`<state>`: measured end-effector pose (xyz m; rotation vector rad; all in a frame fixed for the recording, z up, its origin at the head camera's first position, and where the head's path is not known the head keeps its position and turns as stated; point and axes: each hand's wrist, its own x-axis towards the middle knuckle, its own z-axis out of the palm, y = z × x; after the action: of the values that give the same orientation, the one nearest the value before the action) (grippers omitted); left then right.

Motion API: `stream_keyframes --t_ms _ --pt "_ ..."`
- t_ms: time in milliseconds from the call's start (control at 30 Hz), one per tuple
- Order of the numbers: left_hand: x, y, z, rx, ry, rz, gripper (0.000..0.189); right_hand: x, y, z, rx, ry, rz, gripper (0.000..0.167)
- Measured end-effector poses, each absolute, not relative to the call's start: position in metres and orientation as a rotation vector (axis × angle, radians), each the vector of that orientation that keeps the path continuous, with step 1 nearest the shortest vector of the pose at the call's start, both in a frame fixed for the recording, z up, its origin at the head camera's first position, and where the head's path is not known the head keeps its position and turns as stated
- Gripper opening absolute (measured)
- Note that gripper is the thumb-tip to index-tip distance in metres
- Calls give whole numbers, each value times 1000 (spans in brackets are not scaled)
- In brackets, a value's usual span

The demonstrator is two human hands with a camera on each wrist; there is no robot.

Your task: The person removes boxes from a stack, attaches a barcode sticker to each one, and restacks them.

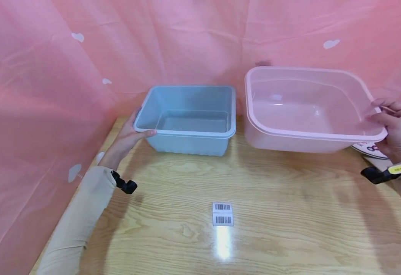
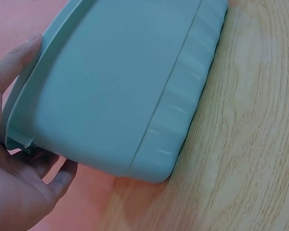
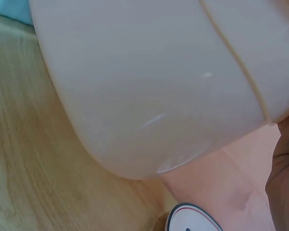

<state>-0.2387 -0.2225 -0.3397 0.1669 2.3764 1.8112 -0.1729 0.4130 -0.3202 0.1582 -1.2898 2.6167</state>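
Observation:
A blue-grey plastic basin (image 1: 186,143) stands toward the back of the table, left of centre. My left hand (image 1: 131,131) grips its near left corner, thumb over the rim and fingers beneath it, as the left wrist view (image 2: 19,187) also shows. To the right, a larger pink plastic basin (image 1: 289,141) is raised above the table and slightly tilted. My right hand (image 1: 397,126) holds its right rim, fingers over the edge. In the right wrist view the pink basin's side (image 3: 135,96) fills most of the frame, and only part of the right hand (image 3: 284,168) shows. Both basins hold nothing.
A white plate (image 1: 372,149) with printed figures lies partly hidden under the pink basin at the right. Two barcode labels (image 1: 223,214) are on the wooden table (image 1: 173,214) at the front middle. A pink curtain (image 1: 193,42) with white hearts hangs behind and at the left.

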Motion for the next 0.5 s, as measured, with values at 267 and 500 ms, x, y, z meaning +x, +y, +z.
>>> stream_keyframes --t_ms 267,500 --pt "-240 -223 -339 181 2389 1815 101 -172 412 -329 105 -1427 2590 33" --pt "-241 -222 -340 233 2376 1847 97 -174 412 -329 -29 -1550 2477 31"
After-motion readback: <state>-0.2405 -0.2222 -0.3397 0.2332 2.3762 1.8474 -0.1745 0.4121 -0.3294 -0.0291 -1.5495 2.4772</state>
